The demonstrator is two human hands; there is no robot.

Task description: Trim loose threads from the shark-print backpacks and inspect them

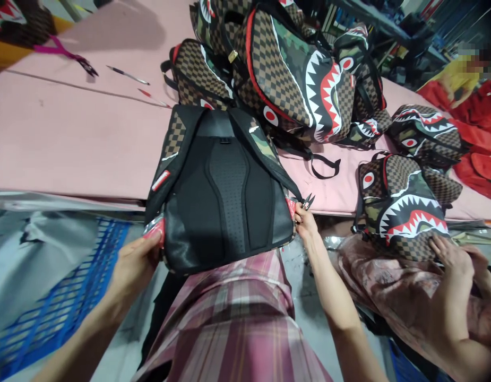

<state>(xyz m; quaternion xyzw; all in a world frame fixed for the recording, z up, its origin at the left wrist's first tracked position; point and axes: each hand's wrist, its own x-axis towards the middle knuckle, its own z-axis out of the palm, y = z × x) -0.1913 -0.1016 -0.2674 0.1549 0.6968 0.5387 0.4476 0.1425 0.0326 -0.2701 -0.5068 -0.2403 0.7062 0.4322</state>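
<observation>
A backpack (pixel 241 196) stands before me, its black padded back panel and shoulder straps facing me. The lower part is at the table edge, over my lap. My left hand (pixel 139 257) is closed on its lower left side, by a red piece under clear plastic (pixel 156 231). At the lower right side, my right hand (pixel 306 222) pinches the backpack near another red piece (pixel 291 205). Small dark thread snips (pixel 308 201) poke up from the right hand, blades apart; their handles are hidden. Checkered and camouflage patches show on the straps.
Several shark-mouth backpacks (pixel 287 74) are piled on the pink table (pixel 89 138). Pens (pixel 128 75) and pink-handled pliers (pixel 76 57) lie at left. A blue crate (pixel 70 297) stands below. At right, a co-worker's hands (pixel 454 257) touch another backpack (pixel 404 207).
</observation>
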